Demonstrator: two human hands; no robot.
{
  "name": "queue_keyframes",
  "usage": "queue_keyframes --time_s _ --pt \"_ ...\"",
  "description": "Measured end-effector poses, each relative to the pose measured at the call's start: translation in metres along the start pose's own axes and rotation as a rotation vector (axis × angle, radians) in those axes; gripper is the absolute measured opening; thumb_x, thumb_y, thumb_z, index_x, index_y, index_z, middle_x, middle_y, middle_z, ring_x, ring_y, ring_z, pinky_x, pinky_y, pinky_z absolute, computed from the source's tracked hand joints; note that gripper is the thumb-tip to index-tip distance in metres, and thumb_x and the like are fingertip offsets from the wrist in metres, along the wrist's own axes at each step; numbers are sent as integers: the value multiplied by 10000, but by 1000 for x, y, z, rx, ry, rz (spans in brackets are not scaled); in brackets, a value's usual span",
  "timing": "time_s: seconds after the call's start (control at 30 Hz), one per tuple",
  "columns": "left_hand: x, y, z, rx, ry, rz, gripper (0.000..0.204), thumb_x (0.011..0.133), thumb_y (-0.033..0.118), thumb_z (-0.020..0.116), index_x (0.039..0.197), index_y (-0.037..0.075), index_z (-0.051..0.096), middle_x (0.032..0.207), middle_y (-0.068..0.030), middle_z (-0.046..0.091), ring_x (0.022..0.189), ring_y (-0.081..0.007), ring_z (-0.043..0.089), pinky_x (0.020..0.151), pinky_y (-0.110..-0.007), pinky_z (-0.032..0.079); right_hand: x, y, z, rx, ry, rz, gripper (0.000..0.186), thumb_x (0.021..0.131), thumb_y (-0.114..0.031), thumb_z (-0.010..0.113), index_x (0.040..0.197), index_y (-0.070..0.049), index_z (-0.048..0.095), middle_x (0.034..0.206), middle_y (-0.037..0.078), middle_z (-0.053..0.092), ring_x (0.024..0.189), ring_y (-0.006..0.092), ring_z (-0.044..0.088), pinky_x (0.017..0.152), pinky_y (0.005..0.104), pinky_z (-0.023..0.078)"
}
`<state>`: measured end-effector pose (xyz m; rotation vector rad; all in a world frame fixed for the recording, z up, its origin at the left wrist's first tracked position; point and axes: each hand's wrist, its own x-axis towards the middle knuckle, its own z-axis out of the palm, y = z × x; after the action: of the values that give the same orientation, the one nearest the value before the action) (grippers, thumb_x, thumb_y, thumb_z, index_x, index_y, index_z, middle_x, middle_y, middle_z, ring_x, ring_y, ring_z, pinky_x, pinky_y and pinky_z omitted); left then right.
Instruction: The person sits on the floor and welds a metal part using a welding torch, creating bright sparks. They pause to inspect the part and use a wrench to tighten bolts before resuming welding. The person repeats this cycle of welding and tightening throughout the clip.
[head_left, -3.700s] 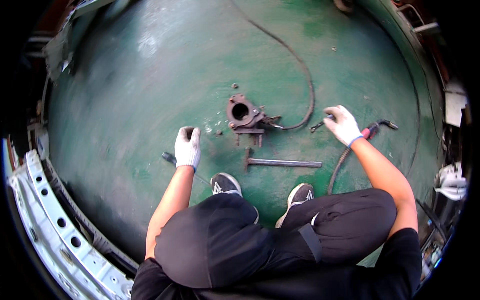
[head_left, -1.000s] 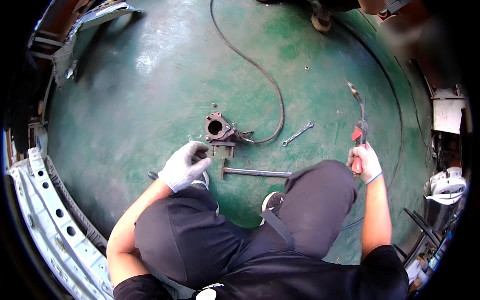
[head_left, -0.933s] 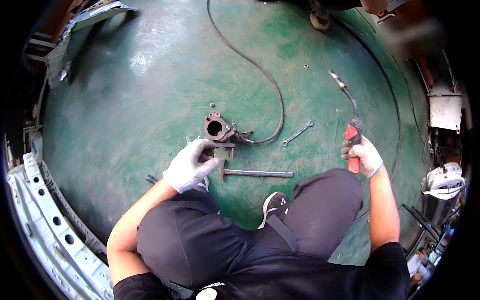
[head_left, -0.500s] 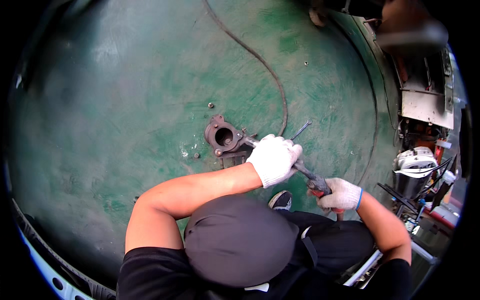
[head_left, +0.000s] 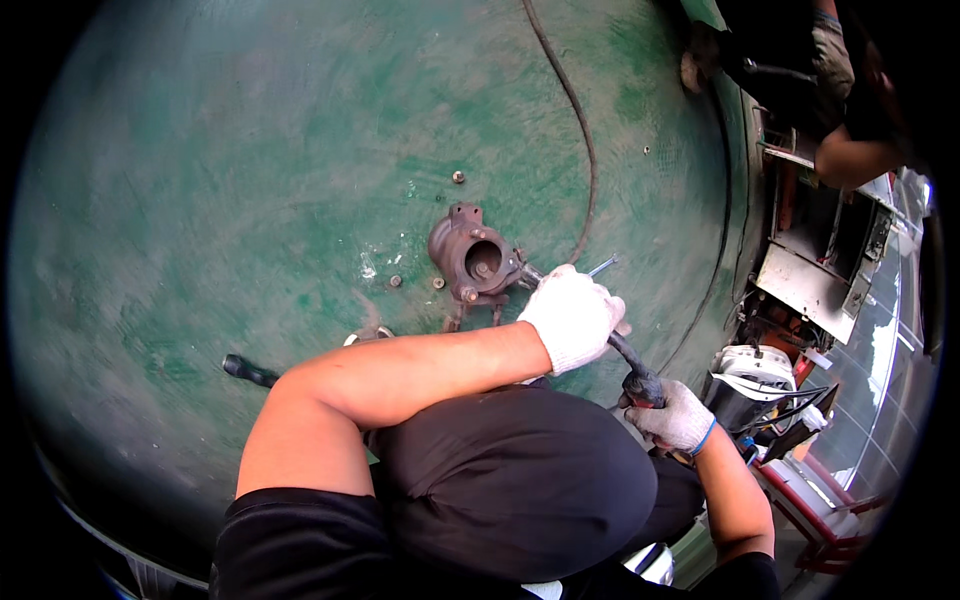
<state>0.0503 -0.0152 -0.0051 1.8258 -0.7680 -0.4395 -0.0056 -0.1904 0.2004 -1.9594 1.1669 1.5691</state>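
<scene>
A rusty metal flange part (head_left: 470,257) with a round bore lies on the green floor (head_left: 250,180). My left hand (head_left: 574,315), in a white glove, reaches across and is closed around the neck of a welding torch (head_left: 632,366) close to its tip, beside the part. My right hand (head_left: 676,417), also gloved, grips the torch's handle lower right. The torch tip is hidden behind my left hand. A wrench (head_left: 602,266) pokes out past my left glove.
A black cable (head_left: 580,120) runs up the floor from the part. Loose nuts (head_left: 458,177) lie near it. A dark-handled tool (head_left: 248,371) lies at left. A white welding machine (head_left: 752,378) and metal frames stand at right. Another person (head_left: 840,90) crouches at upper right.
My right hand picked up the torch and swung it in toward the part. My left hand left the floor and closed on the torch neck. The view shifted right.
</scene>
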Motion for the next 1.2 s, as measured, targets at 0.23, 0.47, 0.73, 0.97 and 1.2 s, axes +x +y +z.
queue_keyframes --time_s 0.23,0.47,0.73,0.97,1.2 --pt "5 -7 -10 -38 7 -89 425 1039 504 660 870 136 791 794 -116 769 828 -344 772 810 -477 524 -14 -45 -11 -67 22 77 273 944 -219 803 1157 -59 744 693 -1 623 525 94 560 437 288 440" --pt "6 -9 -9 -71 -1 -106 440 1059 521 634 877 145 773 805 -110 776 840 -333 776 818 -481 526 -16 -49 -15 -109 10 63 256 951 -162 772 1179 -57 720 657 19 593 502 109 546 418 297 393" --pt "5 -12 -11 -103 -34 -123 410 1057 517 637 908 165 784 832 -101 786 852 -328 777 824 -471 519 -25 -72 -8 -133 33 100 248 952 -152 767 1178 -62 718 659 12 581 523 105 537 429 296 380" --pt "3 -13 -10 -93 -12 -119 402 1060 516 629 929 172 792 850 -91 792 865 -319 781 840 -469 517 -26 -72 -5 -100 60 107 245 952 -147 768 1176 -55 729 673 6 590 525 103 541 434 290 383" --pt "2 -13 -11 -94 10 -111 407 1061 514 629 919 168 789 833 -94 786 855 -320 779 839 -468 521 -29 -77 -2 -118 72 113 244 949 -142 768 1175 -58 732 669 4 590 522 105 541 433 292 383"
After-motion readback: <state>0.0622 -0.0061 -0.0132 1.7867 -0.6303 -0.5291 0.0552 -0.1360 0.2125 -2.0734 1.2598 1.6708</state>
